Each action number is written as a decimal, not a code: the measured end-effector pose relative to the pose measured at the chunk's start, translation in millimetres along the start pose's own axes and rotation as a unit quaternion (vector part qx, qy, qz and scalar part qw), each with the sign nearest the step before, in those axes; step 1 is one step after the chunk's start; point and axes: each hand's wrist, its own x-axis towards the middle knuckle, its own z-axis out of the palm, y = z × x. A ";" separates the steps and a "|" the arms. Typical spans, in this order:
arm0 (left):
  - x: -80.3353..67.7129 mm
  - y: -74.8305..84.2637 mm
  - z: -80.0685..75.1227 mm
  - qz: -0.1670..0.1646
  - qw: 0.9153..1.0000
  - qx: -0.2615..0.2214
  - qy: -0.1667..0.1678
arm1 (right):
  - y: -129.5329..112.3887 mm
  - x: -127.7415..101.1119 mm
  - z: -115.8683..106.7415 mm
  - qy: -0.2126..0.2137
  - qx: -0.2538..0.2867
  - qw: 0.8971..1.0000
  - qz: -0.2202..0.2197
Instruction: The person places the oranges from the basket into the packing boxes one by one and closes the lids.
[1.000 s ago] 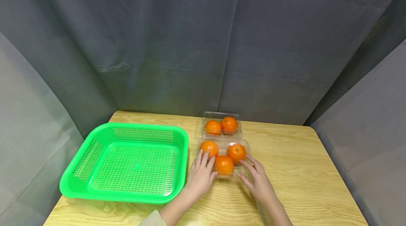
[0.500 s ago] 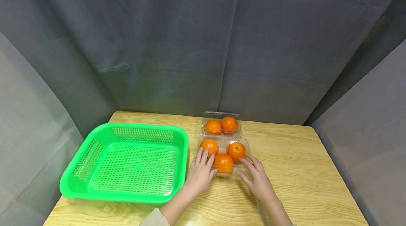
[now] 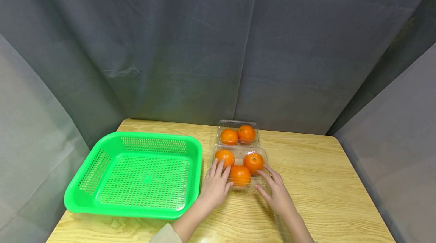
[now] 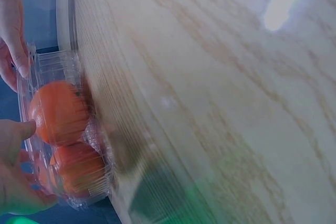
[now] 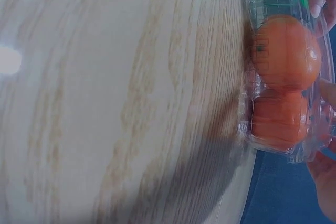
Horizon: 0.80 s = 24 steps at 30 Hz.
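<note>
the near clear clamshell box (image 3: 240,171) sits mid-table with three oranges (image 3: 240,175) inside — thin, springy plastic, likely light but easily dented, so its side edges look the best hold. the left hand (image 3: 214,186) and right hand (image 3: 276,193) rest on its two sides, fingers fairly straight (touching, not clenched). behind it, a second clamshell (image 3: 237,134) holds two oranges; the green basket (image 3: 102,197) beside it holds nothing.

Five oranges (image 3: 240,175) (3+2), two clamshell boxes (image 3: 262,186), one green basket (image 3: 136,175).
</note>
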 end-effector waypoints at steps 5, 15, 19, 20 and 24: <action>-0.3 -0.6 0.0 0.003 1.000 -0.001 0.005 | -2.5 -0.8 0.4 -0.003 -0.012 1.000 0.006; -4.3 -4.4 -24.0 0.028 0.997 -0.039 0.062 | -8.6 1.1 -14.9 -0.025 -0.025 0.999 0.029; -2.9 -16.1 -48.1 0.028 0.995 -0.055 0.082 | -4.9 10.9 -34.6 -0.003 -0.029 0.999 0.018; -1.9 -19.6 -55.2 0.026 0.994 -0.060 0.085 | -3.2 14.7 -40.7 0.006 -0.032 0.999 0.011; 3.3 -36.6 -85.1 0.019 0.993 -0.075 0.094 | 3.7 33.4 -68.4 0.037 -0.047 0.998 -0.016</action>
